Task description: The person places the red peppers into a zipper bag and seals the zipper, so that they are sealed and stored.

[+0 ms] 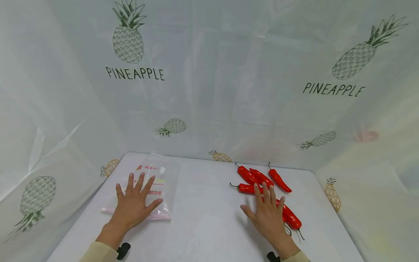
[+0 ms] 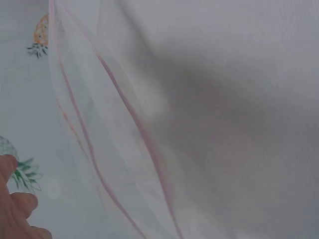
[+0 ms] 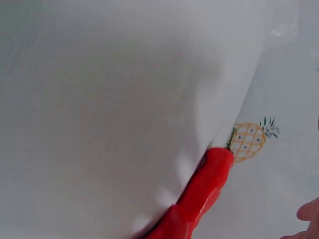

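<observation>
My left hand (image 1: 131, 205) is spread wide over a clear plastic zip bag (image 1: 168, 196) with red print, at the table's left. In the left wrist view the bag's pink-edged opening (image 2: 144, 134) gapes a little, and my fingertips (image 2: 25, 204) show at the lower left. At the right, my right hand (image 1: 268, 218) is spread over several red chili peppers (image 1: 279, 180), covering part of them. Neither hand grips anything. One red pepper (image 3: 204, 184) shows in the right wrist view, with my fingertips (image 3: 306, 211) at the lower right edge.
The white table (image 1: 203, 218) has rounded far corners. A pale curtain (image 1: 226, 72) printed with pineapples hangs behind it and along both sides. Between the bag and the peppers lies a stretch of bare white tabletop.
</observation>
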### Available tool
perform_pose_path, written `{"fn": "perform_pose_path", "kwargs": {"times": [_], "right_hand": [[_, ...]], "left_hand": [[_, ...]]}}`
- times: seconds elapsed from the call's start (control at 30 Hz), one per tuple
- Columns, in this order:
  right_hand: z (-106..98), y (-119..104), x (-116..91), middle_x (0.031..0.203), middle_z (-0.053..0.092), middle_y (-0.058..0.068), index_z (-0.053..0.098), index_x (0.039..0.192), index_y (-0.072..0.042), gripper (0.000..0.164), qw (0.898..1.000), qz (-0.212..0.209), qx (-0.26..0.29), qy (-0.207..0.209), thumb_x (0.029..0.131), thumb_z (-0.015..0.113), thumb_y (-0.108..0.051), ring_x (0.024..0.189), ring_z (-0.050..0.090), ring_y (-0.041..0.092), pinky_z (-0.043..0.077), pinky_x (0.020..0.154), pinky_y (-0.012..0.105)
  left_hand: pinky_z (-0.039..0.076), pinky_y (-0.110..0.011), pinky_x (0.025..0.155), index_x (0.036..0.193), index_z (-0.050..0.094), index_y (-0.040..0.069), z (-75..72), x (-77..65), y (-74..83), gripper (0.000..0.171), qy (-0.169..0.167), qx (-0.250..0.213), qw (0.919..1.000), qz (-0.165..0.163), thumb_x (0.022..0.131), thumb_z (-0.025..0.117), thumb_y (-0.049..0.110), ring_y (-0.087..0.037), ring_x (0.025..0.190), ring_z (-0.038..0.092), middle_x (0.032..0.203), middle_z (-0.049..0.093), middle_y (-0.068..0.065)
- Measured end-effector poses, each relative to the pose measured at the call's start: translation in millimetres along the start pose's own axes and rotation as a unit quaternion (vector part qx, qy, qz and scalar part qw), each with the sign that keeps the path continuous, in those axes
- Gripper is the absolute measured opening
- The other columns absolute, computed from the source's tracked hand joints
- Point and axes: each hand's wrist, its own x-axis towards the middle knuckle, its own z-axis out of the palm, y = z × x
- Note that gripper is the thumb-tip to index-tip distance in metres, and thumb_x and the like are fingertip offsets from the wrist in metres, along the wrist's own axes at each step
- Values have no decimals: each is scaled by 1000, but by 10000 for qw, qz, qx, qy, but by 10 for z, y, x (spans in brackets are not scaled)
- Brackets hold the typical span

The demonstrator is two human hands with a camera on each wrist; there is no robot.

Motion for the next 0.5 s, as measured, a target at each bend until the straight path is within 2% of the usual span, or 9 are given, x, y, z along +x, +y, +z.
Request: {"fn": "perform_pose_path", "kwargs": {"times": [0.23,0.5], "right_hand": [[118,-246,4,170,28,24,33,165,-9,102,9997,-237,81,-28,88,78,-59,158,19,51,10,122,82],[249,-701,94,172,27,19,33,166,-13,93,9948,-976,209,-209,95,67,-63,160,20,45,17,124,77]], "left_hand": [[-4,-91,113,167,30,17,-10,-27,-245,91,-64,-63,9994,-323,98,56,71,-57,158,3,171,22,-28],[2,-92,111,166,29,12,7,-31,-552,87,-179,-160,9976,-649,102,51,68,-59,157,2,169,21,-34]]}}
